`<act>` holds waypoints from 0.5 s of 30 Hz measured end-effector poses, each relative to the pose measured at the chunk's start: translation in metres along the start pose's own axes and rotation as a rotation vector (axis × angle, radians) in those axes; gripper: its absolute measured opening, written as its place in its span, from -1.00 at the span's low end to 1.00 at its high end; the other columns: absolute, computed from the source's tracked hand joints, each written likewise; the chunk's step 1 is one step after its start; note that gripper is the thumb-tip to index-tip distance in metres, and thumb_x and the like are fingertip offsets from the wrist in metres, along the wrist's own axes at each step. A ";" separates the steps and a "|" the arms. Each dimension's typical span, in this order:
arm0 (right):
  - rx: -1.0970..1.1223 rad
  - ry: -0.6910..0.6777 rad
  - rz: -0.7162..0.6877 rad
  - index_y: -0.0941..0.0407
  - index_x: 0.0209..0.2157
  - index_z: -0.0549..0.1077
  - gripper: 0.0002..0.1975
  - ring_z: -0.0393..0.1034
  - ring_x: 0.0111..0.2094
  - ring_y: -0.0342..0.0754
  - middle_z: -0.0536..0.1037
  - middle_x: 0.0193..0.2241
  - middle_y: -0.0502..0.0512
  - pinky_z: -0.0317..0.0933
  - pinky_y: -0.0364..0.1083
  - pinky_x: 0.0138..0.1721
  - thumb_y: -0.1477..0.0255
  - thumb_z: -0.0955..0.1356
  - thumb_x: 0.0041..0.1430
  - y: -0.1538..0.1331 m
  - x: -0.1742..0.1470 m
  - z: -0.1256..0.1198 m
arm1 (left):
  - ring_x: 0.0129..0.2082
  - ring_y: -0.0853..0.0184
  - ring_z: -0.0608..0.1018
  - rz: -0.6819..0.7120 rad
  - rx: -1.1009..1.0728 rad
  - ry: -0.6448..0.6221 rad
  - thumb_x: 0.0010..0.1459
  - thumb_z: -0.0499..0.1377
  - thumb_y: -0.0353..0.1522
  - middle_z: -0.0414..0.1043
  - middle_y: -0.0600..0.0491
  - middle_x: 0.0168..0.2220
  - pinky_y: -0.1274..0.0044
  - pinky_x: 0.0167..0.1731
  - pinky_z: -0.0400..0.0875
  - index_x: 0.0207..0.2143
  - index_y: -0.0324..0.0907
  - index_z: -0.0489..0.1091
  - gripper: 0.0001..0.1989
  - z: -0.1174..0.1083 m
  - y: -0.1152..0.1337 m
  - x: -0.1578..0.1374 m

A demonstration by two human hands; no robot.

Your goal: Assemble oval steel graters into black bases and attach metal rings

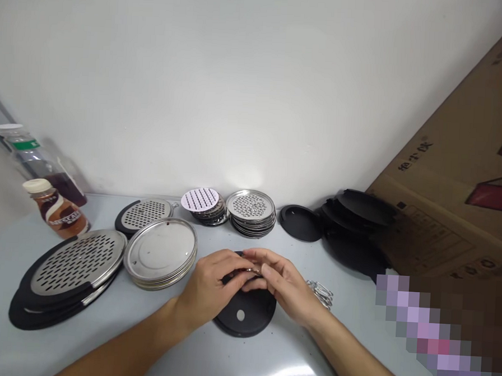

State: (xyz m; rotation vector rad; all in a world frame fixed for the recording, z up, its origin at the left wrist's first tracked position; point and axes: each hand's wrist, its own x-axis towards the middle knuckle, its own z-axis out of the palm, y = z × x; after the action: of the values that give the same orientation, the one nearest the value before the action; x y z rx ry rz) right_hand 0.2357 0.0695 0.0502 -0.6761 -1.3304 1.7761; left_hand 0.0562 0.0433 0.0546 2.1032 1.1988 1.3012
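Over a round black disc (244,322) with a light hole in it, my left hand (212,281) and my right hand (286,282) meet. Both are closed, thumbs and fingers pinching a small shiny metal piece (254,271) between them. Its exact kind is hard to make out, since fingers cover most of it. The far part of the disc is hidden behind my hands. Just right of my right hand lies a small heap of bent metal wire pieces (321,294).
Left are perforated discs with black rims (79,263) and stacked round metal plates (161,248). Behind stand a grater-disc stack (252,207) and a pile topped by a white perforated disc (200,199). Black lids (358,227), bottles (60,209) and a cardboard box (452,210) flank them.
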 end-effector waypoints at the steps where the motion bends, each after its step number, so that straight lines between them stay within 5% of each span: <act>1: -0.006 -0.042 0.017 0.11 -0.02 0.45 -0.59 0.48 -0.22 -0.04 0.53 -0.15 0.16 0.43 0.00 -0.19 0.24 0.43 0.12 0.001 0.000 0.000 | -0.37 0.36 0.55 -0.030 -0.009 0.007 0.17 0.22 -0.43 0.55 0.06 -0.36 0.55 -0.33 0.43 -0.28 -0.10 0.54 -0.89 0.001 0.000 0.000; 6: -0.088 0.075 0.019 0.17 -0.19 0.53 -0.74 0.47 -0.47 -0.13 0.56 -0.49 0.05 0.42 -0.09 -0.34 0.31 0.45 0.11 0.004 0.003 -0.003 | -0.41 0.40 0.53 -0.169 -0.092 -0.013 0.22 0.17 -0.39 0.53 0.10 -0.37 0.58 -0.37 0.42 -0.30 -0.12 0.51 -0.90 0.000 -0.004 0.004; 11: 0.053 0.026 0.030 0.03 0.00 0.45 -0.60 0.50 -0.30 -0.08 0.53 -0.24 0.04 0.45 -0.03 -0.27 0.38 0.46 0.08 0.005 0.004 -0.004 | -0.30 0.38 0.54 -0.084 -0.039 -0.008 0.21 0.16 -0.44 0.50 0.06 -0.28 0.57 -0.27 0.43 -0.22 -0.10 0.54 -0.83 0.000 -0.008 0.005; 15: -0.084 0.025 -0.010 0.08 -0.08 0.50 -0.66 0.45 -0.46 -0.17 0.55 -0.37 0.02 0.40 -0.12 -0.37 0.40 0.47 0.07 0.007 0.003 -0.004 | -0.32 0.39 0.55 -0.134 -0.095 0.043 0.15 0.23 -0.43 0.52 0.09 -0.32 0.59 -0.29 0.44 -0.28 -0.10 0.56 -0.88 0.002 -0.008 0.004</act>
State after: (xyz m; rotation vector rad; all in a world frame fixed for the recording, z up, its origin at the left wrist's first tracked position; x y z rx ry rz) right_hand 0.2354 0.0738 0.0428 -0.7338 -1.3954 1.7063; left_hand 0.0551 0.0516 0.0501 1.9033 1.2474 1.3221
